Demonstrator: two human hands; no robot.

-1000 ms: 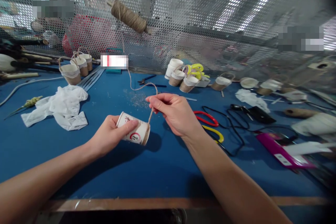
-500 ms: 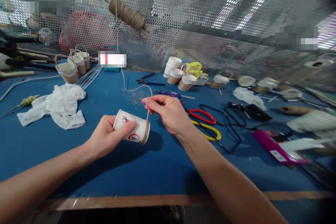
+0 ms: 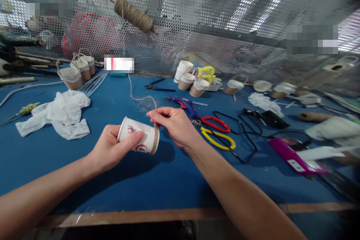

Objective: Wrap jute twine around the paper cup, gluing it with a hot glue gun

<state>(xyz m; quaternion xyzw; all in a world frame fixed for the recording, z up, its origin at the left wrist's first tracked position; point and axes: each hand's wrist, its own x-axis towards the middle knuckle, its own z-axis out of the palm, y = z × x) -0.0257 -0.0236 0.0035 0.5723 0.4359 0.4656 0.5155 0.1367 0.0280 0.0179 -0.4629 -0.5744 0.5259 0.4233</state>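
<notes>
My left hand is closed around a white paper cup with red and black print, tilted on its side above the table. Brown twine is wound round the cup's base end at the right. Between the thumb and forefinger of my right hand the twine is pinched close to that end. From there it runs loosely back over the table and up to a twine spool on the mesh panel. The cup's underside and the fingers of my left hand behind it are hidden.
Right of my hands lie a blue glue gun, red-and-yellow-handled scissors and a purple power strip. Blue pliers lie behind. Twine-wrapped cups stand at the back left, near a crumpled white cloth.
My right hand has moved slightly left and down, bringing the pinched twine closer to the cup. My left hand still holds the cup, nearly unmoved.
</notes>
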